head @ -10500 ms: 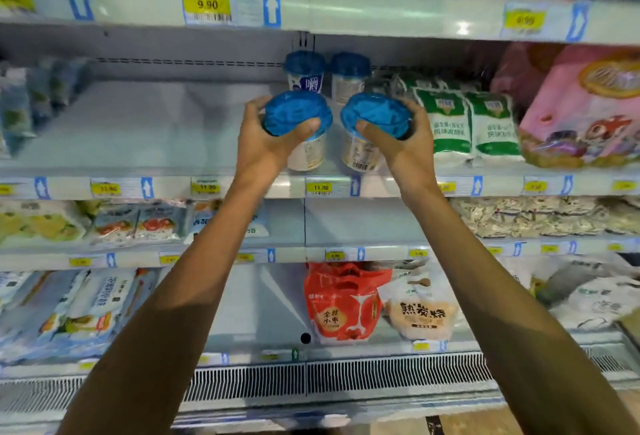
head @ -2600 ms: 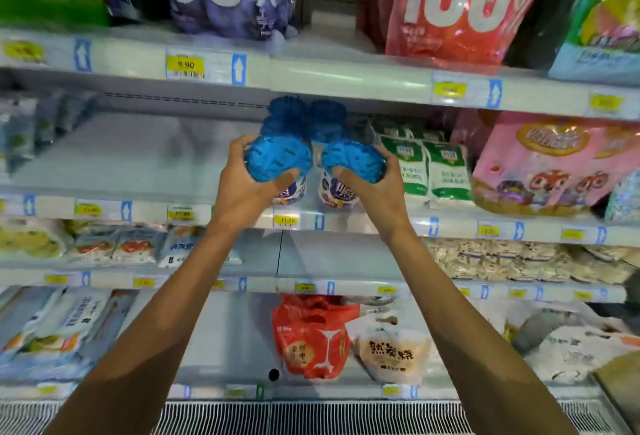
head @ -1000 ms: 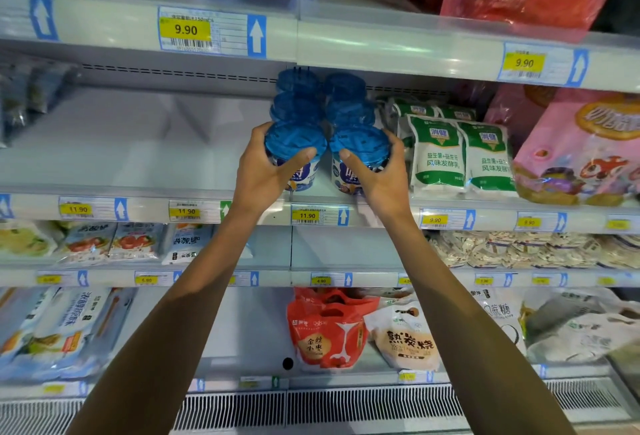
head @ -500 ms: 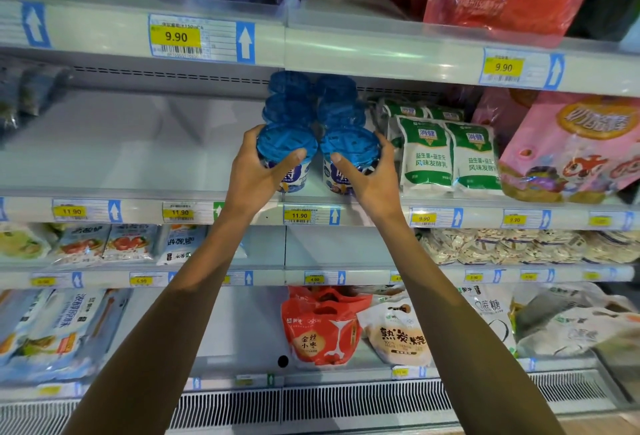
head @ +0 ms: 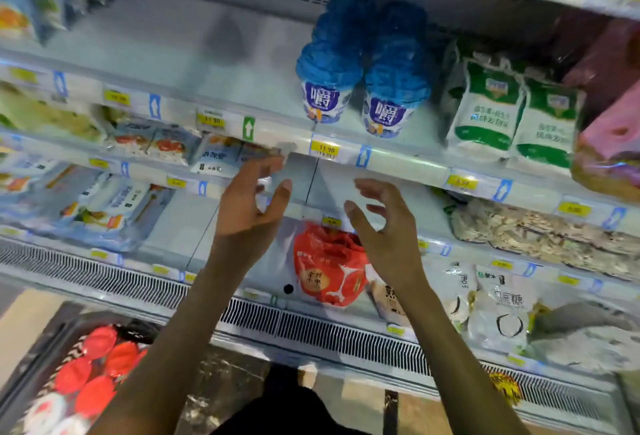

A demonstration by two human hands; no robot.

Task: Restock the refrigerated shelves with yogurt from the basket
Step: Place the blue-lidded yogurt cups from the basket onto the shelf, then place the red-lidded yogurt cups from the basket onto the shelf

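Left hand [head: 249,206] and right hand [head: 384,226] are empty, fingers loose, below the shelf [head: 277,131] at whose front edge blue-lidded yogurt cups [head: 327,88] stand. I'd reach down-left to the basket [head: 38,355], gripping one red-lidded cup [head: 100,341] each.

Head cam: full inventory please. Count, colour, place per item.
yogurt cups: two rows front to back, exact count blurred, blue lids, upper shelf centre
pouches: two in front, green and white, right of the yogurt cups
pink bag: one, pink, far right of that shelf
red bag: one, red, lower shelf, seen between the forearms
white packets: at least two, white, lower shelf right
price tags: many, yellow, along the shelf edges
basket: one, dark, bottom left
red-lidded cups: several, red lids, in the basket
left hand: open, empty, below the yogurt cups' shelf
right hand: open, empty, beside the left hand
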